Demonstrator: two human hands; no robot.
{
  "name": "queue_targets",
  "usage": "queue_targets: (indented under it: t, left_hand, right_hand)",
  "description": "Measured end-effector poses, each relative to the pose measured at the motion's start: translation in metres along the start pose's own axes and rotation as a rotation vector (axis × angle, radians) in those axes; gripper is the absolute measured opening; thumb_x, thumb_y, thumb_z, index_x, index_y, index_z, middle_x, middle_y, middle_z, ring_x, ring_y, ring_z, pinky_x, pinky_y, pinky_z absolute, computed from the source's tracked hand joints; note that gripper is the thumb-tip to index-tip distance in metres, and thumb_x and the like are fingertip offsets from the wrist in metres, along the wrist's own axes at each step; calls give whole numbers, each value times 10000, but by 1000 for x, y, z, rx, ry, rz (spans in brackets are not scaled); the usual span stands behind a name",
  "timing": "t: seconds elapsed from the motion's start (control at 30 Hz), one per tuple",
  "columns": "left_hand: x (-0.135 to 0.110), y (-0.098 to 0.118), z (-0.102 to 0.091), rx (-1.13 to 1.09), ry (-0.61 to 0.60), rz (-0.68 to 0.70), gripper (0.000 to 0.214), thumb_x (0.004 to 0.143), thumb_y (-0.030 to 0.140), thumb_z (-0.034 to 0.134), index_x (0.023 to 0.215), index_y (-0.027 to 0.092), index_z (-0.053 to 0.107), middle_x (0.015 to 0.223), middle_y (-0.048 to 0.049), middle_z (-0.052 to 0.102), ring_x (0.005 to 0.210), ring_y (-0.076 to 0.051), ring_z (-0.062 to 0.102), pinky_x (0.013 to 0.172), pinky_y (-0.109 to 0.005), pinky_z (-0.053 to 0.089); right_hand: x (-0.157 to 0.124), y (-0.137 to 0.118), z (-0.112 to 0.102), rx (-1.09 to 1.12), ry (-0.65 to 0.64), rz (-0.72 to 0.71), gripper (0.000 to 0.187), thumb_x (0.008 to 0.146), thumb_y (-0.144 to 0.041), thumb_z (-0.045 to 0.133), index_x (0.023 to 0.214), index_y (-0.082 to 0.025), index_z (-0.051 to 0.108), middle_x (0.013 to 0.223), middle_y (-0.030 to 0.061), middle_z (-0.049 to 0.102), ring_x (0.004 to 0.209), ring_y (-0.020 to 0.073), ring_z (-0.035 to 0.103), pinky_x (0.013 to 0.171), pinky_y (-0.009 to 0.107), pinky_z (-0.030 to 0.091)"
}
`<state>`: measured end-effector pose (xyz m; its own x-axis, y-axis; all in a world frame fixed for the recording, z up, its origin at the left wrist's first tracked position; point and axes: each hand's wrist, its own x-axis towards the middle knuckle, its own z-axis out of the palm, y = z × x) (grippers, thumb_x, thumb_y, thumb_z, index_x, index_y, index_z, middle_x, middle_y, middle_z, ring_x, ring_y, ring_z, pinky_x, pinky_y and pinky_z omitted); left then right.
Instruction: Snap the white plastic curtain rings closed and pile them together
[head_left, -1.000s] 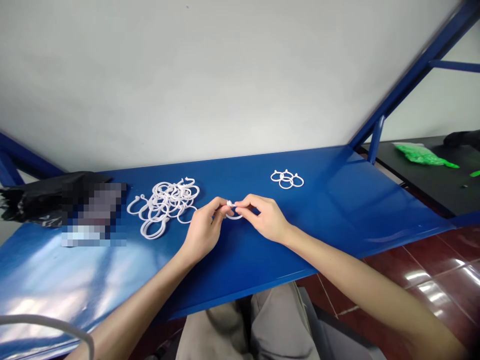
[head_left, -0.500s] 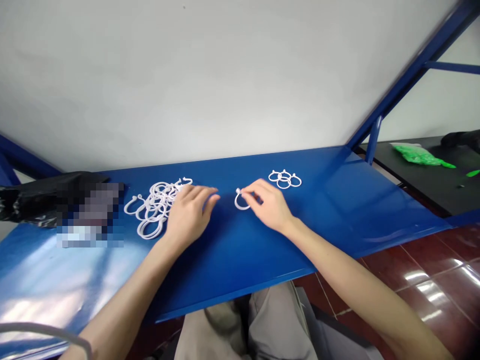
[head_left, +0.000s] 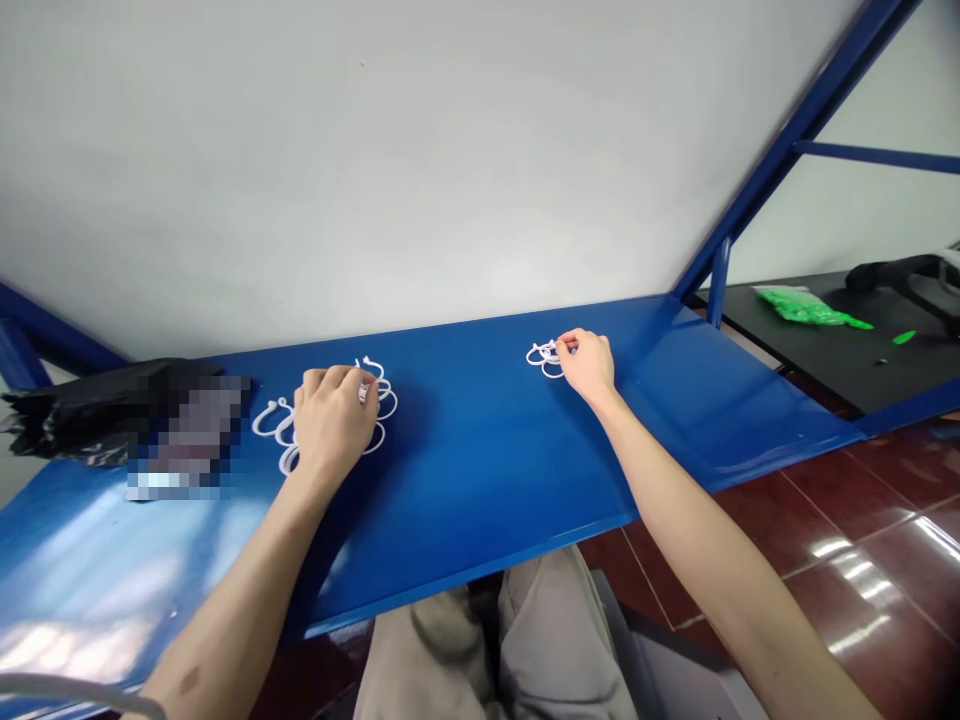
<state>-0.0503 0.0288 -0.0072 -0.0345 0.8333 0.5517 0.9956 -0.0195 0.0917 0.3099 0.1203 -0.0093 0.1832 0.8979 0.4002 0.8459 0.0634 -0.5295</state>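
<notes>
A heap of white plastic rings (head_left: 281,425) lies on the left half of the blue table (head_left: 480,450). My left hand (head_left: 332,417) rests on top of that heap, fingers curled round one ring. A small cluster of closed white rings (head_left: 541,357) lies at the back right of the table. My right hand (head_left: 586,363) is at that cluster, fingertips pinched on a white ring that touches the others.
A black plastic bag (head_left: 82,405) and a blurred patch lie at the table's left end. Blue frame bars (head_left: 780,150) rise at the right. A dark table (head_left: 847,355) beyond holds green plastic (head_left: 802,308). My lap shows below the table's front edge.
Both hands held one ring together at the table's middle. Then the right hand carried it back right to the small cluster, while the left hand moved left onto the heap.
</notes>
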Motion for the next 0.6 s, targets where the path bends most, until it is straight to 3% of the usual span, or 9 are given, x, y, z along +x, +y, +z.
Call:
queue_targets:
  t: [0.17,0.33,0.4,0.53,0.6]
  left_hand:
    - [-3,11,-9,-160,181,151,189,977,316,542,911,216,689,1008,-100,741,989,-295,586,870,-427,449]
    - [-11,37,-18,-363,190,432,53,963,207,599,980,219,647,953,-46,735,899,-216,601,850,-359,493]
    - [-15,47,-20,-404,172,504,67,957,177,611,1001,216,643,957,-41,732,897,-202,608,841,-347,502]
    - [-22,60,-22,-416,163,585,95,942,153,637,1021,204,647,952,-40,729,874,-192,610,798,-336,509]
    - [-24,62,-21,-414,152,613,84,940,154,641,1012,198,648,939,-38,727,851,-187,612,775,-332,510]
  right_hand:
    - [-2,1,-3,1,54,-42,170,903,-258,567,907,-192,724,958,100,735,966,288,570,894,429,453]
    - [-21,-24,-10,115,121,-237,183,949,-287,560,939,-207,724,996,103,723,1021,295,571,909,440,476]
    - [-36,-43,-11,246,25,-333,192,978,-333,564,940,-222,716,988,75,730,984,257,608,904,414,493]
    - [-72,-77,-8,602,-465,-375,218,972,-410,609,1058,-226,688,932,22,749,803,167,678,734,303,531]
    - [-85,-86,-4,669,-576,-363,225,961,-414,627,1070,-222,670,870,5,742,746,150,679,691,279,527]
